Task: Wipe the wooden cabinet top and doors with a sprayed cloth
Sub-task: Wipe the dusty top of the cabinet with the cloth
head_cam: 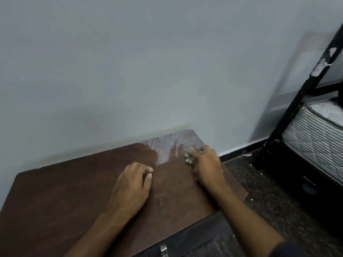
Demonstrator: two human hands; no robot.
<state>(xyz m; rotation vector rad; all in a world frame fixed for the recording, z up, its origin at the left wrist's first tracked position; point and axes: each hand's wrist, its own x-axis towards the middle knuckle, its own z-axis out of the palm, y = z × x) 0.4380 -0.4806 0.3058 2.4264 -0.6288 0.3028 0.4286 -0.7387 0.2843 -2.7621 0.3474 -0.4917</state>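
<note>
1. The cabinet top (74, 191) stands with its far edge against the wall (130, 62).
2. The left hand (131, 186) rests on it near the middle.
3. The right hand (206, 166), with the cloth (190, 154), lies near the far right corner.
4. The bed frame (289, 115) and mattress (315, 130) stand right of the cabinet, on the floor (269, 201).

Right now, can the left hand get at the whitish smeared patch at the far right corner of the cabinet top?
Probably yes. The left hand rests flat on the cabinet top, just short of the smeared patch. Nothing lies between them; the right hand, gripping a cloth, works beside the patch.
</note>
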